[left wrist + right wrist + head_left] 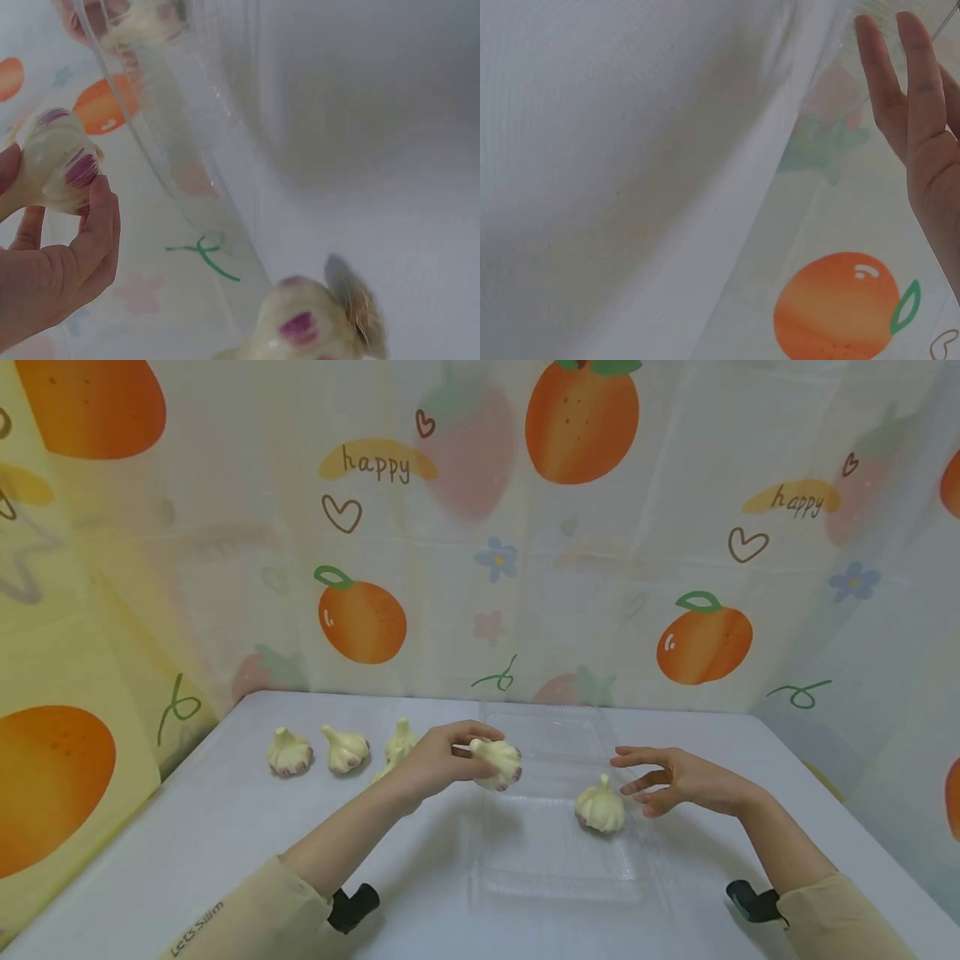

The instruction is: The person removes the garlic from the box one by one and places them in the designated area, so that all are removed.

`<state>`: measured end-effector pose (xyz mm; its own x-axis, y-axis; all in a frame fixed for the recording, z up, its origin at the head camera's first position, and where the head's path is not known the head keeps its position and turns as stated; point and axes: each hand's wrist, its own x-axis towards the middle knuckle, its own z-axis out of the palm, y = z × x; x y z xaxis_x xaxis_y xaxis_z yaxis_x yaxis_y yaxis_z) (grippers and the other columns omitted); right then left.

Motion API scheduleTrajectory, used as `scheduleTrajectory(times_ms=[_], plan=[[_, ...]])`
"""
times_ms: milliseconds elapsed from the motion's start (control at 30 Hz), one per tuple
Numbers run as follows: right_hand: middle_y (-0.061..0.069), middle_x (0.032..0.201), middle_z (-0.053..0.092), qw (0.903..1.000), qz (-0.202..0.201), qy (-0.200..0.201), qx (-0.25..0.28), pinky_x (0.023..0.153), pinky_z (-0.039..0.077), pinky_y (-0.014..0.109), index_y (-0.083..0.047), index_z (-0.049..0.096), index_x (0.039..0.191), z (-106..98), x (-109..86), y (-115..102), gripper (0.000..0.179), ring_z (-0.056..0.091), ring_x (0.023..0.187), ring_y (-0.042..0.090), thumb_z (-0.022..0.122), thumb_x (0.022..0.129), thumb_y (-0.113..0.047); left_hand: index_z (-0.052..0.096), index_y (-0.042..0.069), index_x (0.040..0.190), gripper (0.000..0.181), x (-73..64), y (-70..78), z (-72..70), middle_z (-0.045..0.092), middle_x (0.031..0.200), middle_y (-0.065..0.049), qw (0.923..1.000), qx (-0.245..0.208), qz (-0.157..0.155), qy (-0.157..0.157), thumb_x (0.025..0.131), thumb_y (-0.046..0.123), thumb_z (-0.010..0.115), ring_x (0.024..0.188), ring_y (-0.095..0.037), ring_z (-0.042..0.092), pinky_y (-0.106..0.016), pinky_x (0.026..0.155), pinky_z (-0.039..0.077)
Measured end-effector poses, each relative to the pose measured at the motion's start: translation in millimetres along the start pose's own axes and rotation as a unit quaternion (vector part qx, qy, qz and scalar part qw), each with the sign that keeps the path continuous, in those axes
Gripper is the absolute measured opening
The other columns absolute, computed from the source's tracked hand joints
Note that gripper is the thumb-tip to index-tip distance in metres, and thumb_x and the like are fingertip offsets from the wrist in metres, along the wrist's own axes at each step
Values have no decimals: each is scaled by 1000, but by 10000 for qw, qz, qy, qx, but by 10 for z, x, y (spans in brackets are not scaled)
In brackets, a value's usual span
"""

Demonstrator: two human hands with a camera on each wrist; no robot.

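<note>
A garlic bulb [497,764] is pinched between the thumb and fingers of my left hand [442,760], held above the left side of a clear plastic box [555,887]. The left wrist view shows the same bulb's purple streaks, with the left hand [67,262] around its body. Inside the box, toward its right side, sits another garlic bulb [601,807], stem up. My right hand [686,781] hovers just right of that bulb, fingers loosely spread and holding nothing. In the right wrist view the right hand's fingers [924,82] are extended.
Left of the box, a row of garlic bulbs lies on the white table: one at the far left [289,752], one beside it [346,750], and others partly behind my left hand [401,739]. The box's clear lid [551,720] lies folded back. A fruit-print curtain [480,568] hangs behind.
</note>
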<state>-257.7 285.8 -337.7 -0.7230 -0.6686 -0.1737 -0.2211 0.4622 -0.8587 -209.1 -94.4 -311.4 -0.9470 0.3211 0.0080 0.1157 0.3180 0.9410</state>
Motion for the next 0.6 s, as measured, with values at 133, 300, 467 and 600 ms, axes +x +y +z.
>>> scheduleTrajectory(times_ms=[133,300,467,600], plan=[[25,165,10,10000,32,21,-18,88,59,33,1,35,151,-6,-2,-4,75,54,131,42,70,85,-10,66,22,124,42,-57,-19,-145,63,132,-5,9999,1,-58,117,84,19,76,110,-19,66,-33,93,56],[25,165,9,10000,63,30,-7,88,59,33,1,35,151,-12,0,-4,76,53,131,42,71,85,-10,64,20,128,44,-142,-65,-324,61,136,-6,9997,103,-82,219,86,21,75,112,-20,64,-34,94,54],[26,165,9,10000,84,16,-19,88,59,33,2,35,150,-7,7,-4,76,53,131,43,71,84,-10,63,20,129,44,-213,-130,-498,59,139,-7,9991,192,-172,341,87,23,74,108,-18,65,-34,93,53],[26,165,9,9999,96,20,-36,88,59,32,1,34,151,-4,10,-6,77,53,131,43,71,84,-10,61,18,131,45,-279,-182,-637,59,137,-8,9987,218,-177,425,88,23,73,107,-19,64,-35,93,54]])
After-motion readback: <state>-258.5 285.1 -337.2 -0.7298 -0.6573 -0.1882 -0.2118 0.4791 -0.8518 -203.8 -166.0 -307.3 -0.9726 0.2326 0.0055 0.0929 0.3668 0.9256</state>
